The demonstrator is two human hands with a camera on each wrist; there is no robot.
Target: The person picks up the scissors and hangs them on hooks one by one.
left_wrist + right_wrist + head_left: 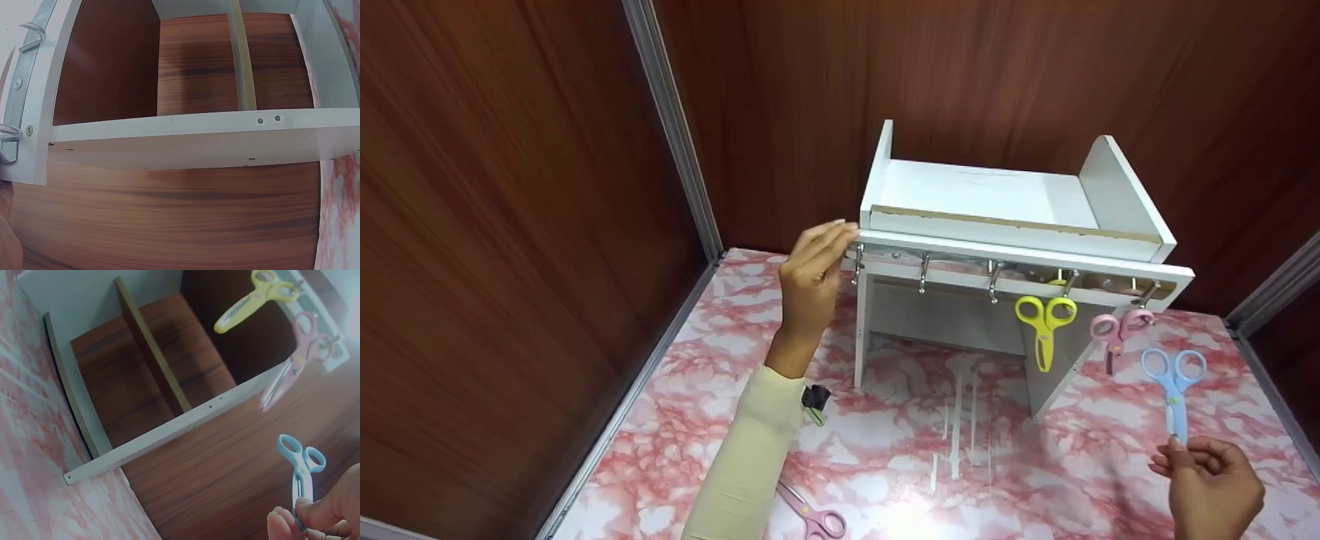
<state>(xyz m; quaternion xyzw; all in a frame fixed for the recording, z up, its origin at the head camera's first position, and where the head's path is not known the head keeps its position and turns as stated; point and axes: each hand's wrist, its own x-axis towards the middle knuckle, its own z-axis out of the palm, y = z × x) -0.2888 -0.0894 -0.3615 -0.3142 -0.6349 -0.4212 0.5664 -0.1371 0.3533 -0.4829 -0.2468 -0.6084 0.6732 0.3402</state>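
Note:
Blue scissors (pixel 1176 397) point handles-up, their blade end pinched between thumb and fingers of my right hand (pixel 1215 484). They are apart from the white shelf unit (pixel 1020 244), to the right of it. My left hand (pixel 812 274) rests with fairly straight fingers on the left end of the unit's front rail. Metal hooks (pixel 993 283) line that rail. Yellow scissors (pixel 1045 330) hang from one hook, pink scissors (pixel 1117 334) from the hook at the right end. In the right wrist view the blue scissors (pixel 302 481) are below the hanging pink pair (pixel 295 365).
Another pair of pink scissors (pixel 814 517) lies on the marbled red-and-white tabletop (pixel 885 450), partly behind my left sleeve. A small black and green object (pixel 815 401) is beside that forearm. Brown wooden panels (pixel 780 112) close in the table at the back and sides.

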